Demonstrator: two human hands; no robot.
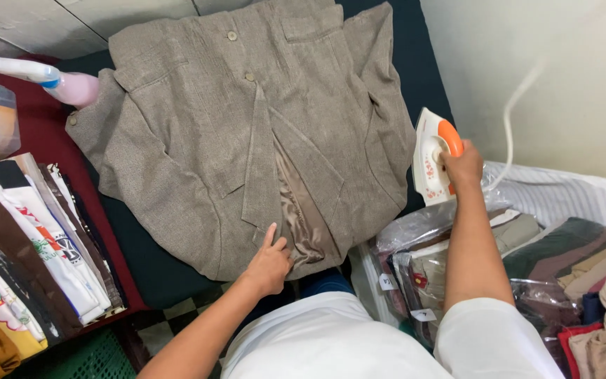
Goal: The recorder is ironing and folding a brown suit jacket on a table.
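While a grey-brown tweed jacket [247, 133] lies spread open on the dark blue padded worktop [401, 63], the left hand [269, 263] rests on its near hem, fingers loosely curled and the forefinger stretched along the lapel edge, just beside the shiny brown lining [301, 217]; it presses the cloth rather than gripping it. The right hand [463, 165] is clenched around the orange handle of a white steam iron [433, 156], which is held tilted at the worktop's right edge, just beside the jacket's sleeve, its white cord [510, 112] rising against the wall. At the far left a pink spray bottle [50, 77] with a white and blue head lies touching the jacket's shoulder. Folded shirts [29, 245] stand in a row at the left, and bagged folded clothes [457, 253] are stacked at the right.
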